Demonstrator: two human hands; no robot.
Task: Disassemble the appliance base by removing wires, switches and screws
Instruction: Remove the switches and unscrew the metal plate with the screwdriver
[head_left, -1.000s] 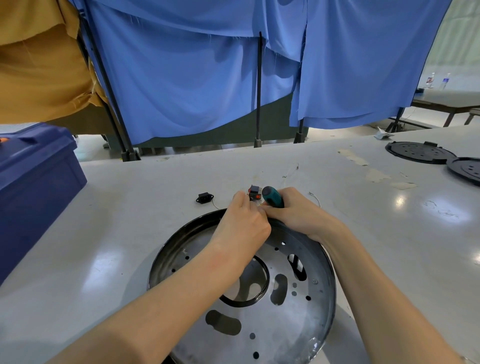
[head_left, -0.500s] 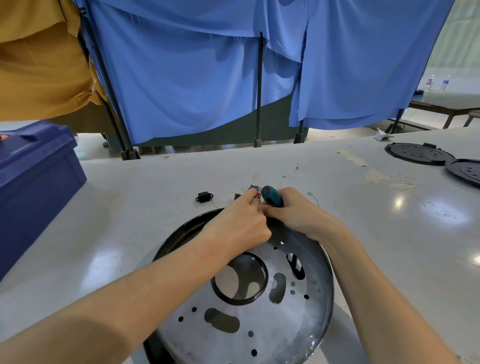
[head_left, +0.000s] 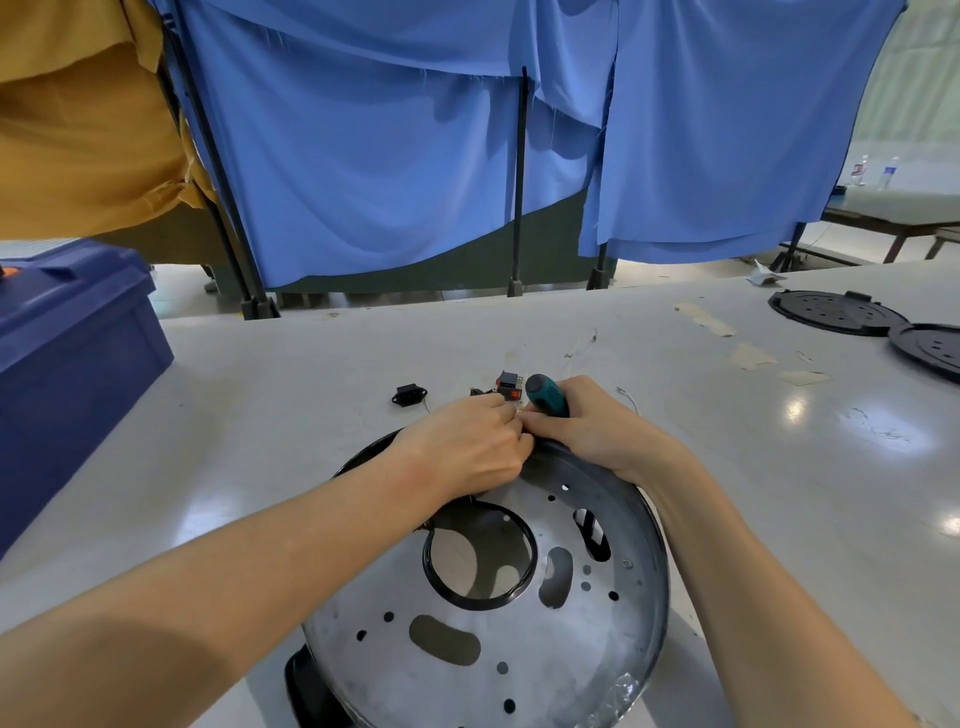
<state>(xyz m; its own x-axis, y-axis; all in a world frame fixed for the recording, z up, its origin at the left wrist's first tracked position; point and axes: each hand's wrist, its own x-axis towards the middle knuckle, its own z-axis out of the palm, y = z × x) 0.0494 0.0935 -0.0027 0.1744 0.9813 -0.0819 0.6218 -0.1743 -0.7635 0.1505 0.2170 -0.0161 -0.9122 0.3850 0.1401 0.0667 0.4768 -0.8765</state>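
Note:
The round metal appliance base (head_left: 498, 634) lies on the white table with a black rim and several holes. At its far edge my right hand (head_left: 587, 431) grips a screwdriver with a teal and black handle (head_left: 545, 396). My left hand (head_left: 467, 447) sits against it with curled fingers, pinching something small at the base's rim; what it pinches is hidden. A small black and red switch (head_left: 508, 385) lies just beyond my fingers. A black socket part (head_left: 409, 394) with a thin wire lies to the left of it.
A dark blue plastic box (head_left: 67, 364) stands at the left table edge. Two black round covers (head_left: 836, 313) (head_left: 930, 349) lie at the far right, near strips of tape (head_left: 750, 356). Blue curtains on black poles hang behind the table.
The base has tilted and shifted slightly toward me. Both hands stay together at its far rim, and my left fingers have drawn back from the switch.

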